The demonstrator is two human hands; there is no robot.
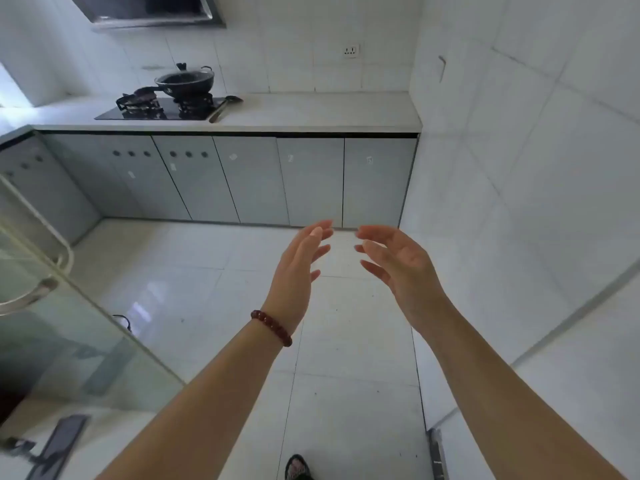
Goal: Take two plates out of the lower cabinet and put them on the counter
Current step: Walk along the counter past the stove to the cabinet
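Floor tiles (214, 292), white and glossy, fill the middle of the view, and I stand on them well back from the units. White counter (311, 110) runs along the far wall, ending at the tiled right wall. Lower cabinet (311, 181) sits beneath it: a row of pale grey doors, all closed, so the plates are hidden behind them and I cannot tell which door conceals them. A black hob (159, 109) lies on the counter's left part, carrying a dark wok (185, 83); a ladle (225, 106) rests just beside the hob's right edge. A wall socket (351, 50) is mounted above the bare right stretch of the counter.

Both my forearms extend forward. My left hand (298, 268) and my right hand (398, 265) hover over the floor, palms facing each other, fingers spread and slightly curled, holding nothing. The fingertips appear just below the bottom edge of the two rightmost cabinet doors, but are well apart from them. A red bead bracelet (272, 327) circles my left wrist.
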